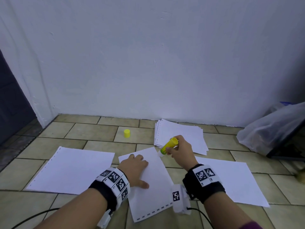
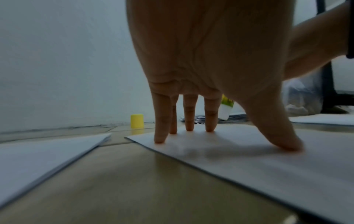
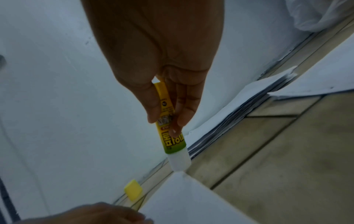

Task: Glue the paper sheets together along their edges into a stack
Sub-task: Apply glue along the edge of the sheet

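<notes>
Clear plastic bag [image 1: 270,129] by the white wall [image 1: 148,55], on the tiled floor [image 1: 92,131].

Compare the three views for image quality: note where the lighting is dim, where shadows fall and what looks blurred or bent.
Head view: even, cool light; wide-angle bending curves the floor tiles. Left wrist view: dim, with the left hand casting a soft shadow on the sheet; the near floor is blurred. Right wrist view: dim and tilted; the glue stick reads fairly sharp, the yellow cap soft.

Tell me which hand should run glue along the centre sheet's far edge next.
Right. The right hand already grips the glue stick, uncapped, tip at the centre sheet's far corner; the left hand presses the sheet flat.
</notes>
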A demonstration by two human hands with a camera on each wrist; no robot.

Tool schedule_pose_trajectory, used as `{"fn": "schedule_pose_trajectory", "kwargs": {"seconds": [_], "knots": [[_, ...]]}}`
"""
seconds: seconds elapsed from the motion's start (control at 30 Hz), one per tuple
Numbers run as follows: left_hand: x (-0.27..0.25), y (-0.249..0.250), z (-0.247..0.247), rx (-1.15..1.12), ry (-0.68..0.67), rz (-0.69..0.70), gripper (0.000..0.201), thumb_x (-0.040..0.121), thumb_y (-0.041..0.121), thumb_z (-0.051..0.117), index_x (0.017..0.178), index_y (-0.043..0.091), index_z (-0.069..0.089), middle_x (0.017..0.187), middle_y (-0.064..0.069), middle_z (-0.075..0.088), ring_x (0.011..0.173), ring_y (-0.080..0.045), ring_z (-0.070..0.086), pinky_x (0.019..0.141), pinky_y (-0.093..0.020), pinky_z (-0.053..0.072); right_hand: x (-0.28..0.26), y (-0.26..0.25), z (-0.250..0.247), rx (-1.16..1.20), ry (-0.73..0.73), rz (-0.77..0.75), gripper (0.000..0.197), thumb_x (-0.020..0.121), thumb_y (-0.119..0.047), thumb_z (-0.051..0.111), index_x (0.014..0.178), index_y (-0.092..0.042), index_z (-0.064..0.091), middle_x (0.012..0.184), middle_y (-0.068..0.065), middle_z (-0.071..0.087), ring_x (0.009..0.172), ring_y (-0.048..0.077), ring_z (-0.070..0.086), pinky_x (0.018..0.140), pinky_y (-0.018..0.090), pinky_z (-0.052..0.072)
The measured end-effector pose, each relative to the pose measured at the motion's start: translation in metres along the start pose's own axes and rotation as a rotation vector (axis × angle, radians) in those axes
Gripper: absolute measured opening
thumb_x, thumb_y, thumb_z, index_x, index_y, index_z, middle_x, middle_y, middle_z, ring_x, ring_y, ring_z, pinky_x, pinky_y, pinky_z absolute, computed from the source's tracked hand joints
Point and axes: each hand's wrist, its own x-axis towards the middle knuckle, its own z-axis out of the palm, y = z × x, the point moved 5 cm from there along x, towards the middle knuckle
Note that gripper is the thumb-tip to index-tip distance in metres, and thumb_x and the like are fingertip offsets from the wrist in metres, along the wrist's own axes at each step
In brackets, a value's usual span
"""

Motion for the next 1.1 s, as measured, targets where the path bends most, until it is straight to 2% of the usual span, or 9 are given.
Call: {"fn": "schedule_pose_trajectory", "kwargs": {"seconds": [0.07,0.17,0.3,0.4,0.57,0.73,0.83,1.0,1.1], "knots": [[-0.001,-0.002,-0.001,-0.016,-0.021,0.008,0.093,0.076,0.059,0.070,0.149,0.022,0.026,0.153,-0.003,0.022,0.139,-0.025,0.020,0.111,-0.044,0.033,0.003,-0.007,0.010,-0.032,-0.033,-0.005,0.024,0.086,-0.009,0.066,0.100,-0.015,0.047,0.083,-0.002,0.060,0.076,0.017,0.059,0.065,0.021,0.047],[-0.002,-0.003,-0.003,-0.022,-0.026,0.012,0.096,0.072,0.055,0.075,0.148,0.023,0.028,0.151,-0.002,0.022,0.138,-0.025,0.021,0.110,-0.043,0.033,0.009,-0.018,0.022,-0.095,-0.059,-0.041,0.027,0.086,-0.007,0.063,0.109,-0.008,0.049,0.096,0.007,0.060,0.085,0.021,0.057,0.070,0.024,0.042],[-0.002,-0.002,-0.002,-0.010,-0.027,0.008,0.097,0.073,0.055,0.075,0.149,0.023,0.024,0.153,-0.002,0.018,0.139,-0.025,0.019,0.111,-0.043,0.032,0.017,-0.027,0.031,-0.215,-0.135,-0.071,0.029,0.087,-0.006,0.059,0.115,-0.005,0.050,0.098,0.008,0.060,0.082,0.019,0.052,0.066,0.020,0.035],[-0.002,-0.003,-0.001,-0.015,-0.021,0.004,0.098,0.073,0.056,0.074,0.150,0.025,0.021,0.155,-0.001,0.015,0.141,-0.024,0.016,0.112,-0.043,0.030,0.017,-0.032,0.028,-0.341,-0.217,-0.101,0.031,0.087,-0.004,0.056,0.118,-0.004,0.049,0.107,0.015,0.062,0.087,0.024,0.052,0.069,0.024,0.038],[-0.001,-0.004,0.001,-0.006,-0.021,0.007,0.099,0.073,0.058,0.073,0.150,0.025,0.020,0.155,-0.001,0.015,0.141,-0.024,0.016,0.112,-0.044,0.031,-0.001,-0.029,0.015,-0.471,-0.374,-0.184,0.032,0.084,-0.006,0.059,0.115,-0.010,0.052,0.103,0.014,0.066,0.097,0.029,0.060,0.082,0.034,0.051],[-0.001,-0.004,0.000,-0.002,-0.009,0.019,0.100,0.072,0.058,0.074,0.149,0.025,0.021,0.154,-0.001,0.018,0.140,-0.024,0.018,0.110,-0.044,0.034,-0.029,-0.023,0.002,-0.547,-0.499,-0.221,0.028,0.085,-0.010,0.064,0.111,-0.017,0.054,0.097,0.005,0.068,0.087,0.019,0.062,0.082,0.031,0.051],[-0.001,-0.004,0.003,-0.013,-0.024,0.023,0.098,0.072,0.057,0.074,0.149,0.031,0.020,0.155,-0.001,0.015,0.141,-0.025,0.016,0.109,-0.045,0.035,-0.042,-0.020,-0.003,-0.615,-0.549,-0.266,0.029,0.085,-0.010,0.065,0.110,-0.020,0.054,0.096,0.003,0.067,0.088,0.018,0.060,0.083,0.033,0.052],[0.001,0.000,0.004,0.039,-0.062,0.012,0.082,0.085,0.045,0.066,0.150,0.031,0.018,0.156,-0.005,0.014,0.142,-0.028,0.015,0.109,-0.046,0.034,-0.057,-0.013,-0.010,-0.677,-0.646,-0.246,0.031,0.086,-0.012,0.064,0.114,-0.020,0.052,0.095,0.005,0.067,0.086,0.020,0.065,0.083,0.036,0.054],[0.004,0.000,0.003,0.062,-0.050,0.015,0.071,0.092,0.034,0.060,0.150,0.030,0.020,0.156,-0.006,0.016,0.141,-0.028,0.019,0.109,-0.044,0.035,-0.061,-0.014,-0.015,-0.695,-0.698,-0.243,0.025,0.085,-0.018,0.067,0.106,-0.021,0.053,0.087,0.000,0.067,0.083,0.017,0.065,0.082,0.034,0.054]]}}
